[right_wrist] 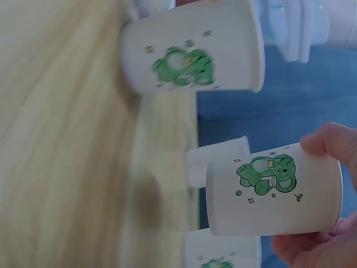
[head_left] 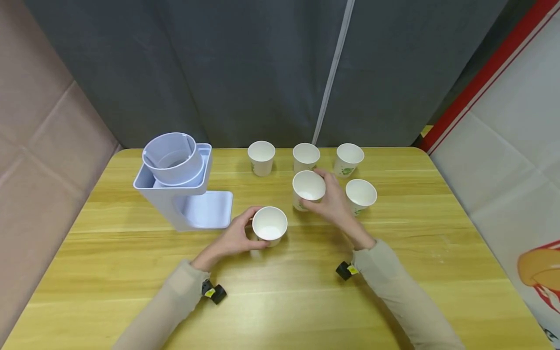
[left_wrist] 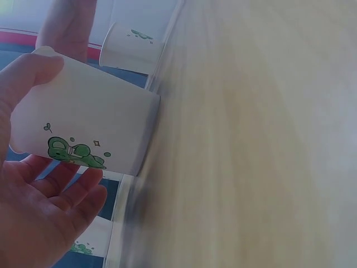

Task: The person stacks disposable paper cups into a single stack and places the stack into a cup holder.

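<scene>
My left hand (head_left: 233, 236) grips a white paper cup (head_left: 269, 224) near the middle of the table, thumb on the near side and fingers on the far side. A green cartoon animal shows on this cup's side in the left wrist view. Farther back and to the right, my right hand (head_left: 333, 203) holds a second paper cup (head_left: 308, 186) between thumb and fingers. In the right wrist view, that cup (right_wrist: 268, 201) appears raised off the wood, its green bear print facing the camera. Both held cups are upright with their mouths up. Just right of my right hand stands another paper cup (head_left: 361, 193).
Along the back edge stand a left cup (head_left: 262, 163), a middle cup (head_left: 306, 156) and a right cup (head_left: 348, 158). A pale plastic dispenser-like stand (head_left: 172, 214) is at the left, with a round container (head_left: 168, 155) on top and a flat base (head_left: 209, 209). A dark curtain (head_left: 262, 73) hangs behind the table.
</scene>
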Demonstrator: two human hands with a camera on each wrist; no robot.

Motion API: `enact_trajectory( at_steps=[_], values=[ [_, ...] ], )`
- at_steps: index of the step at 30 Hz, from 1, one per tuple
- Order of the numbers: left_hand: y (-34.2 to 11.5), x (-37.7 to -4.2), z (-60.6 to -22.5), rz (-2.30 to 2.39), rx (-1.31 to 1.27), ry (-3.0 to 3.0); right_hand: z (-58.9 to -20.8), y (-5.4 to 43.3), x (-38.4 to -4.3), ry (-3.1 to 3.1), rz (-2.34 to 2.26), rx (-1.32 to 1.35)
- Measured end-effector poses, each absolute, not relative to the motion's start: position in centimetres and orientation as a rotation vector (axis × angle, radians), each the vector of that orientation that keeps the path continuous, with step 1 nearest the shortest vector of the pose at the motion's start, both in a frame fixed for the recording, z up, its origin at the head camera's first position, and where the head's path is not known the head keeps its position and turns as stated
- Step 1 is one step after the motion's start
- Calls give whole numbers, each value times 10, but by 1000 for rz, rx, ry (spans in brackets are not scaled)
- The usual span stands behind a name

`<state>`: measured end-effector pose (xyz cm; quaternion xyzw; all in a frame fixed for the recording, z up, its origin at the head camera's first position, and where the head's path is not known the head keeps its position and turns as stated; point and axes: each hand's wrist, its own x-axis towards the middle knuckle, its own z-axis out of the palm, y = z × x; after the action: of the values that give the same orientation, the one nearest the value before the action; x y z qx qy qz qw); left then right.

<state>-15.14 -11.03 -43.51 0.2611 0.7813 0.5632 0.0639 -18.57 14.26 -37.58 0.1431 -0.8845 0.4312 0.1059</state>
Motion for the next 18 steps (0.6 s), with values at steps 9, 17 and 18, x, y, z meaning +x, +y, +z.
enact_trajectory(
  at_steps=[9, 17, 18],
  values=[
    [-110, -152, -435, 1698, 789, 2371, -347, 131, -170, -2519, 1305, 585],
    [-111, -152, -438, 1673, 817, 2387, -334, 115, -155, -2452, 1374, 842],
    [-111, -152, -438, 1672, 819, 2385, -334, 113, -154, -2450, 1386, 860]
  ],
)
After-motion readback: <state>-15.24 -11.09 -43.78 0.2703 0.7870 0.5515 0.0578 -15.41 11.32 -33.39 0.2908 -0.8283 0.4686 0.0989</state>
